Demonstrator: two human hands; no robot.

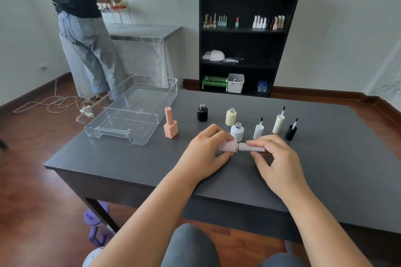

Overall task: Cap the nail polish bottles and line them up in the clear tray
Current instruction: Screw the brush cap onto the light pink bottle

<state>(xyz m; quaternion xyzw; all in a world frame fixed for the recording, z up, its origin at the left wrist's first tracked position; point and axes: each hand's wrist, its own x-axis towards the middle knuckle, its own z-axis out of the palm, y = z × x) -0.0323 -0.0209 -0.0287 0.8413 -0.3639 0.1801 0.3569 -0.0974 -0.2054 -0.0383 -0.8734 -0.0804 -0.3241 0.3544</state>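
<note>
My left hand (205,154) grips a pale pink bottle (227,147) held sideways just above the table. My right hand (274,158) pinches its pale pink cap (252,147), which sits at the bottle's neck. A capped peach bottle (170,124) stands upright beside the clear tray (130,112), which holds no bottles. Three uncapped bottles stand behind my hands: black (202,112), cream (230,116), white (237,132). Three caps stand upside down with brushes up: white (258,130), cream (278,123), black (291,132).
All of this sits on a dark grey table (325,169). A person (80,28) stands at a side table at the back left. A black shelf (243,41) with polish bottles is against the far wall. Cables (54,102) lie on the wooden floor.
</note>
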